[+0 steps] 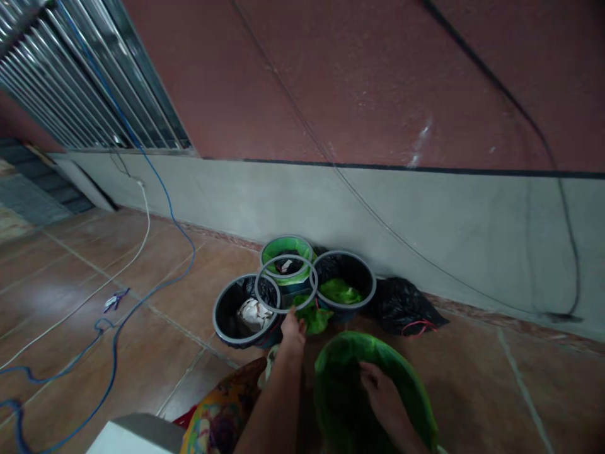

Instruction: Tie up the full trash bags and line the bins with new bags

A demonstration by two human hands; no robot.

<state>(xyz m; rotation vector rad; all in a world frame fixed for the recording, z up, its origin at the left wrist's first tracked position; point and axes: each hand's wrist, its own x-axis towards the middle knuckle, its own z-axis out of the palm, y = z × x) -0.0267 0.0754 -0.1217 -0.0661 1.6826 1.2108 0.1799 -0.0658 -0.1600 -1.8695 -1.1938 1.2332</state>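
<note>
grey ring point(256, 287) in left hand point(293, 329)

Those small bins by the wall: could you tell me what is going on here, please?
A person bends over three small bins against the wall. Their left hand holds a grey ring just above the bins, while the right hand reaches into an open green bag nearer the camera. A black bag lies beside the bins.
</note>
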